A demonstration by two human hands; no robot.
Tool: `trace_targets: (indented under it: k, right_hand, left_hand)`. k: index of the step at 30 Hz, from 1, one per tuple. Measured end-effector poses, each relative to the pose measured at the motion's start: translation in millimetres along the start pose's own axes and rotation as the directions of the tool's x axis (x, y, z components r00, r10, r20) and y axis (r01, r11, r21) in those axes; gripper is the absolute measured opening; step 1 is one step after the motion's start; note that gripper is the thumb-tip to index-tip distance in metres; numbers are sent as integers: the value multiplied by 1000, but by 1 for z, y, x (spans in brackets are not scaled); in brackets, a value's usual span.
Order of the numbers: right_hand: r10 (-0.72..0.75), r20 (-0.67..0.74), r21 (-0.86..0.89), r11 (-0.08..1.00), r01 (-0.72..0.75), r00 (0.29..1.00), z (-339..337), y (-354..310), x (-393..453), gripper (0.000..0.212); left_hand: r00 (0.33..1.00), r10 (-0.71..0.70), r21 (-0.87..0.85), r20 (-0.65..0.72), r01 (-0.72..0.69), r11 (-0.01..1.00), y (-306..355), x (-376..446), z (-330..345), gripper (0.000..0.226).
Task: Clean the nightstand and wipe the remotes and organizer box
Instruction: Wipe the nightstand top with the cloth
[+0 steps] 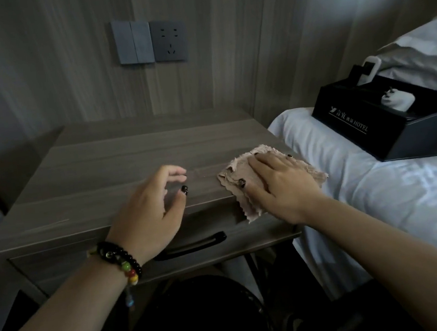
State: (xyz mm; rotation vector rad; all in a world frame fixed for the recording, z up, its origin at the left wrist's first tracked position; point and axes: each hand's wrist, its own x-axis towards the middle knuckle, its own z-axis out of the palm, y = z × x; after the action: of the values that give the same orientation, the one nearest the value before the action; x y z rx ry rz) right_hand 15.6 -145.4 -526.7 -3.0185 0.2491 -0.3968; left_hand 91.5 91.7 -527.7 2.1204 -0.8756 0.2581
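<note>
From the head view, the nightstand [118, 160] stands against a wood-grain wall panel, its flat top a grey-brown laminate with long streaks running side to side. On the right front corner of that surface lies a beige cloth [242, 170], thin and frayed at the edges, one ragged flap hanging over the front lip. The right hand [279, 183] lies flat on it with fingers spread and straight, pressing the cloth down — nothing is pinched. The left hand [151, 208] hovers just over the front edge near the middle, fingers loosely curled, its grip holding nothing; a beaded bracelet [120, 260] of dark and coloured beads circles the wrist. Below the top, the drawer front carries a curved black handle [194, 245].

To the right, on the rumpled white bed [378, 196], sits the organizer box [386, 121] — black, rectangular, smooth-sided, with pale lettering on its side. A white remote [371, 69] stands upright in its far compartment, and a white tissue [398, 101] pokes from the top. On the wall, a grey switch plate [132, 41] sits just beside a dark socket [169, 41].
</note>
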Motion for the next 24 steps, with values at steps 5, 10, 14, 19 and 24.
trace_targets:
  k: [5, 10, 14, 19, 24]
  right_hand:
    - [70, 169, -68, 996, -59, 983, 1, -6, 25, 73]
    - [95, 277, -77, 994, -76, 956, -3, 0, 56, 75]
    - [105, 291, -96, 992, -80, 951, 0, 6, 85, 73]
    - [112, 264, -115, 990, -84, 958, 13, 18, 132, 74]
    - [136, 254, -96, 989, -115, 958, 23, 26, 177, 71]
  left_hand:
    - [996, 37, 347, 83, -63, 936, -14, 12, -9, 33]
    - [981, -67, 472, 184, -29, 881, -25, 29, -16, 46]
    - [965, -104, 470, 242, -23, 882, -24, 43, -14, 49]
    - [975, -90, 407, 202, 0, 913, -35, 53, -14, 36]
    - [986, -46, 420, 161, -26, 907, -32, 52, -12, 29]
